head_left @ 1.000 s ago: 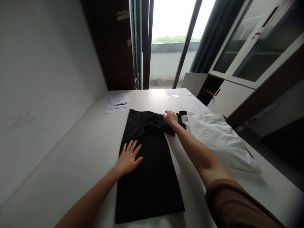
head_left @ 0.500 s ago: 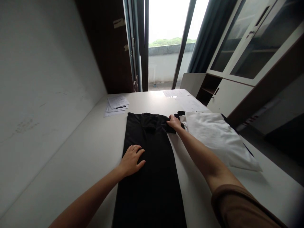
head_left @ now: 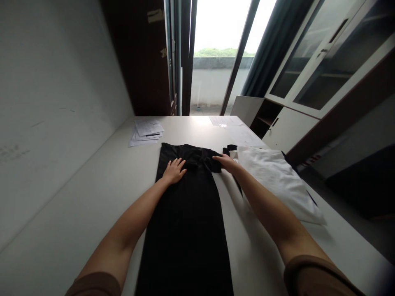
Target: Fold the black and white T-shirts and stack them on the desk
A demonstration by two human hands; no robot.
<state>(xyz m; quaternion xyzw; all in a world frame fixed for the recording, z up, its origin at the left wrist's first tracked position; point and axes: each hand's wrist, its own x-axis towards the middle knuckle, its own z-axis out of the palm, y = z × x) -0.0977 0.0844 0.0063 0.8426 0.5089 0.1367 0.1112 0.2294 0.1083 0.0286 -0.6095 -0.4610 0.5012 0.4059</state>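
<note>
A black shirt [head_left: 185, 230], folded into a long strip, lies on the white table and runs toward me past the lower frame edge. My left hand [head_left: 174, 170] rests flat on its far part, fingers spread over the creased cloth. At the far right edge, my right hand [head_left: 226, 161] has its fingers together on a short flap like a sleeve, holding the cloth there; the thumb is mostly hidden. Just right of that hand lies a pile of folded clothes with a white garment [head_left: 265, 172] on top and black cloth showing under it.
On the white table [head_left: 101, 197], loose papers [head_left: 148, 130] with a dark pen-like item sit at the far left. More sheets [head_left: 243, 135] lie at the far right. A wall [head_left: 55, 102] borders the left side. Cabinets [head_left: 293, 127] stand beyond the right edge.
My left hand has slid forward along the black shirt to its creased far part. My right hand stays at the flap, with its fingers reaching further left over it. The view has shifted slightly.
</note>
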